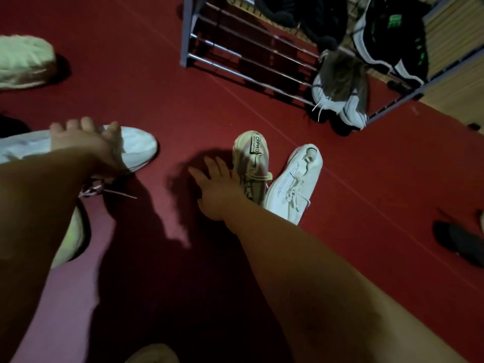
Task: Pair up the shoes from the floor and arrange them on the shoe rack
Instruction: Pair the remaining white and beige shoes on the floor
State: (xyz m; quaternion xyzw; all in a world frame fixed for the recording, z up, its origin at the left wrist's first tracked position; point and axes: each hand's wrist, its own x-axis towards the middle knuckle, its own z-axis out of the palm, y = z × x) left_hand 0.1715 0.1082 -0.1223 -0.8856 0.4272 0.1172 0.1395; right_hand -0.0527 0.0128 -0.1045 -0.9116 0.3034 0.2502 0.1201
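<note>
My left hand grips a white sneaker from above at the left, its laces dangling below. Fingers spread, my right hand lies low over the red floor, its edge against a beige knit shoe with a black label. A white lace-up sneaker lies right beside the beige one. The metal-bar shoe rack stands at the top. It holds a grey-white shoe with brown fur, a black, white and green sneaker and dark shoes.
A pale green shoe lies at the far left. A black sandal is at the right edge. A yellowish shoe shows under my left forearm, and another pale shoe at the bottom edge. Red floor stretches before the rack.
</note>
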